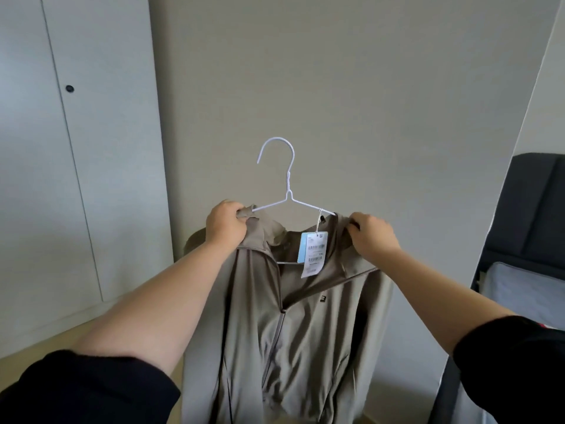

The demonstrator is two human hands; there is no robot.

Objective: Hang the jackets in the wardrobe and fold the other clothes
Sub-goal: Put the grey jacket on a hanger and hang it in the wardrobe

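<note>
A beige zip-up jacket [305,325] hangs on a white wire hanger [286,185], held up in front of a plain wall. My left hand [224,223] grips the jacket's left shoulder at the hanger's end. On the other side, my right hand [371,235] pinches the right shoulder fabric over the hanger. A paper price tag [313,254] dangles at the collar. The hanger's hook points up and is free of any rail.
White wardrobe doors [61,148] stand shut at the left, with a small round dark knob [69,88]. A dark upholstered bed or headboard [529,228] with light bedding [526,289] sits at the right. Pale floor shows at the lower left.
</note>
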